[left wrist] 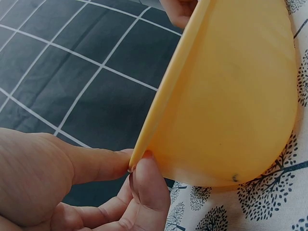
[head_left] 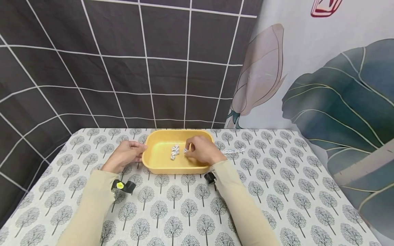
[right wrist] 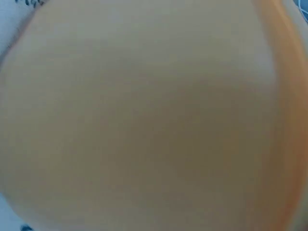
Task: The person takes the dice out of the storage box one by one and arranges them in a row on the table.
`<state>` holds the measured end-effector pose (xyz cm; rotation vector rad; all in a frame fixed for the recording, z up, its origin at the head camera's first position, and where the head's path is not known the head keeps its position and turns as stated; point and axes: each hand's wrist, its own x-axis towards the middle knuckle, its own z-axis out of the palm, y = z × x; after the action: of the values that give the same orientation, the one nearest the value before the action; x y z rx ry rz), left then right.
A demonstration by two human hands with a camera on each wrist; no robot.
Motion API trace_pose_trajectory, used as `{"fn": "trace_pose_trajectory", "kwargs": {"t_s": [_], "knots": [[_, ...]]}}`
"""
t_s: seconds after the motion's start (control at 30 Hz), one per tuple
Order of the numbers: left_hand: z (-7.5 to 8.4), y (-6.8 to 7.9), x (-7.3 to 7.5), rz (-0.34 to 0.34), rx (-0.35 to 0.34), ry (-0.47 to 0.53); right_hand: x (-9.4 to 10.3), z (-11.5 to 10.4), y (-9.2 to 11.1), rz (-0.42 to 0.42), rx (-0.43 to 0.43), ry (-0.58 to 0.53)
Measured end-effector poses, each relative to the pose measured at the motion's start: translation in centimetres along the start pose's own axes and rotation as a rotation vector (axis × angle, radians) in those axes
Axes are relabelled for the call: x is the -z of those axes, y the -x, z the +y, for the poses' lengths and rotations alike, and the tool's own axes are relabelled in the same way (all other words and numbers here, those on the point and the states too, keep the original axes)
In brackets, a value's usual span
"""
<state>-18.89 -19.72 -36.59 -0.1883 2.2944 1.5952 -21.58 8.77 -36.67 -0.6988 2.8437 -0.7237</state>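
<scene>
Right hand: held [head_left: 201, 149] over the inside of the tray, thumb and finger bent toward each other; one die [head_left: 185, 150] pinched between the tips.
Left hand: placed [head_left: 127, 153] at the tray's left end; the rim is pinched between thumb and finger, the other fingers bent below.
Yellow tray: oblong, round-cornered [head_left: 157, 155], set at the far middle of the table; its wall fills the blurred right wrist view.
Loose dice: white, dark-spotted [head_left: 173, 153], clustered on the tray floor, just left of the pinched die.
Dice row: white, laid in a line [head_left: 234, 150] on the table, right of the tray.
Wrist devices: black, one strapped at the left cuff [head_left: 123, 185], one at the right [head_left: 210, 177].
Tablecloth: white, tree-printed [head_left: 166, 218].
Backdrop: dark, white-gridded [head_left: 166, 78], hung at the far side.
Curtain: pale, flower-and-leaf printed [head_left: 261, 68], hung at right.
</scene>
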Motion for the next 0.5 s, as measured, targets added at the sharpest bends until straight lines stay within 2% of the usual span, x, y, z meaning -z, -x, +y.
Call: {"fn": "trace_pose_trajectory", "kwargs": {"t_s": [0.5], "knots": [[0.1, 0.1, 0.0, -0.002, -0.001, 0.004, 2.4, 0.7, 0.9, 0.050, 0.020, 0.013]]}}
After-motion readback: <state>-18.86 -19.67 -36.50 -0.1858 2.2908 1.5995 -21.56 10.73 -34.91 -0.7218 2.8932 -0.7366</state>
